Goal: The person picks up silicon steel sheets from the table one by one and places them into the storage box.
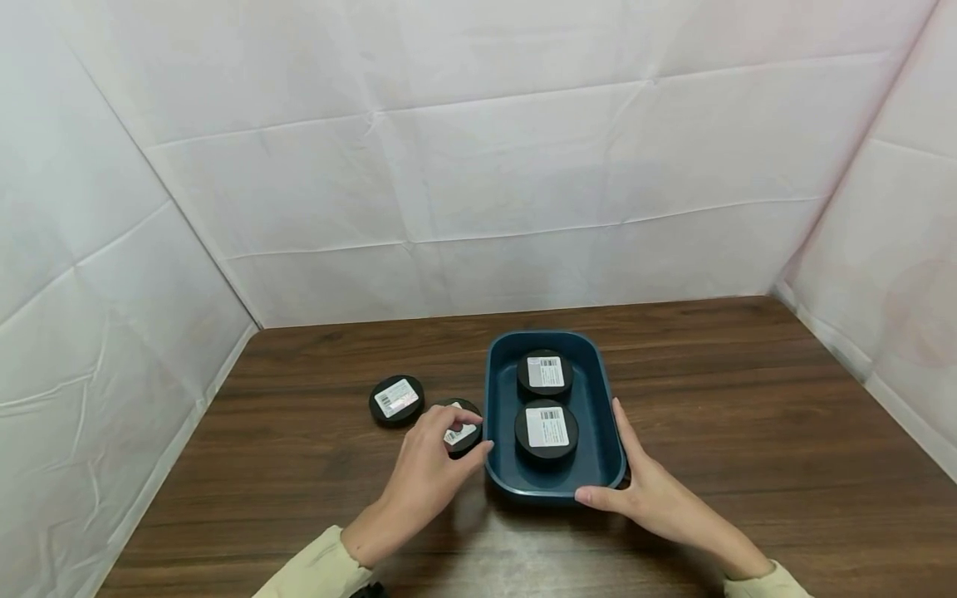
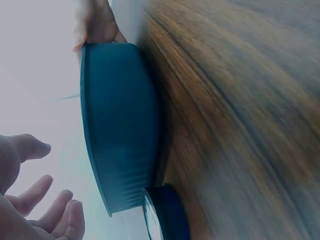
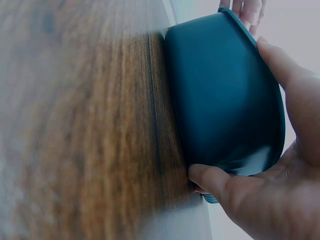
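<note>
A deep blue rectangular tray [image 1: 615, 432] stands on the table with two black round tins, a far one [image 1: 531, 370] and a near one [image 1: 519, 436], inside it, white barcode labels up. My right hand [image 1: 650, 496] grips its near right corner, thumb at the front rim, fingers along the side. Left of the tray, my left hand [image 1: 426, 469] is above the table, fingers bent and thumb apart, nothing between them. Behind its fingers sits a third black tin [image 1: 469, 405], partly hidden. In the left wrist view the fingers [image 2: 60, 210] are apart from that tin [image 2: 175, 212].
Another labelled black tin [image 1: 385, 418] lies farther left on the brown wooden table [image 1: 695, 365]. White cloth walls [image 1: 508, 174] enclose the table at the back and both sides. Something small and black [image 1: 370, 590] shows by the left sleeve.
</note>
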Demonstrator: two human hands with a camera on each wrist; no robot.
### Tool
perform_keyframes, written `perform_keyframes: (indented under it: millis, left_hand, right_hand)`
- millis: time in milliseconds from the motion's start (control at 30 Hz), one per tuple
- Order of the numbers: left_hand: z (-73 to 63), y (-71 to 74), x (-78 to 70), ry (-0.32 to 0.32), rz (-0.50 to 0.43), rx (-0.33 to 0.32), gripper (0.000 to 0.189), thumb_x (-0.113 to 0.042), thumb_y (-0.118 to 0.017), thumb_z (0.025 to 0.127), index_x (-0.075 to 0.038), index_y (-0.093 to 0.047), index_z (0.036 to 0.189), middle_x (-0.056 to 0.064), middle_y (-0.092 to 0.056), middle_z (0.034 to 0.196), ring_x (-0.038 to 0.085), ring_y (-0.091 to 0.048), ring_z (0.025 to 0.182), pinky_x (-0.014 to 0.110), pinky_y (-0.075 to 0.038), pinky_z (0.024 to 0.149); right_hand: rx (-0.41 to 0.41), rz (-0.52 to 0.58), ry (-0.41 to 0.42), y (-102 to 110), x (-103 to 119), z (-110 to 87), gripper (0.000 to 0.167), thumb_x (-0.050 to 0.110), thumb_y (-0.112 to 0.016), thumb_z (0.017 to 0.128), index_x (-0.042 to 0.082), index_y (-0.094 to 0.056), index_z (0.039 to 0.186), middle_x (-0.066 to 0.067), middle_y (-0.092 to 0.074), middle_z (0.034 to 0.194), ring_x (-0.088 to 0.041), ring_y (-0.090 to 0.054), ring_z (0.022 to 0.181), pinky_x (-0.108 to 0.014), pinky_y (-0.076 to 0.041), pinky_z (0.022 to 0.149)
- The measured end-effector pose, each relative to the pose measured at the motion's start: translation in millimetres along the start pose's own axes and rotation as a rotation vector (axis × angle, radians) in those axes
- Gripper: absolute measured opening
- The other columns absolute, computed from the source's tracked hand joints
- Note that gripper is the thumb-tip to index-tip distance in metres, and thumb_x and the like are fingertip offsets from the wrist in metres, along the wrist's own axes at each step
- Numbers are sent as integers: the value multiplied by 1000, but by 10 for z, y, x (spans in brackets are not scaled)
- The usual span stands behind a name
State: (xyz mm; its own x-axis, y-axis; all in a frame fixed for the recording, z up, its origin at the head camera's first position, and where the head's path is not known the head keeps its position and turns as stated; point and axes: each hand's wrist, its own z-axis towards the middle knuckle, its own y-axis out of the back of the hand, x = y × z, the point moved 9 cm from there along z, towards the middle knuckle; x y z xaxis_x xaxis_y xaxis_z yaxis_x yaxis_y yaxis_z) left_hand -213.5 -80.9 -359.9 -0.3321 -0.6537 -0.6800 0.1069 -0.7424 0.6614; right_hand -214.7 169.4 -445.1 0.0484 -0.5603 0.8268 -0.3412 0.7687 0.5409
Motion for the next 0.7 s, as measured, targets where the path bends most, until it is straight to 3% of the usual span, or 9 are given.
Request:
perform_keyframes:
  millis: [367,700]
  left_hand:
    - [-84,79,184,33,48,-30,36,-14,-83,81,-11,-68,113,8,-65,105,21,-58,91,23,-48,72]
    - [-125,149,317,54,107,-38,44,-13,-84,79,-7,-65,119,8,-63,114,24,-60,102,39,-53,85]
  right_hand:
    - [-5,-7,12,-2,22,-10,121,39,-77,88,35,23,156,-22,1,168,-47,-36,142,-63,-40,108]
    - [-9,-14,10,9,15,-3,122,40,-77,88,35,24,156,-23,1,168,-46,-37,141,-63,-40,107]
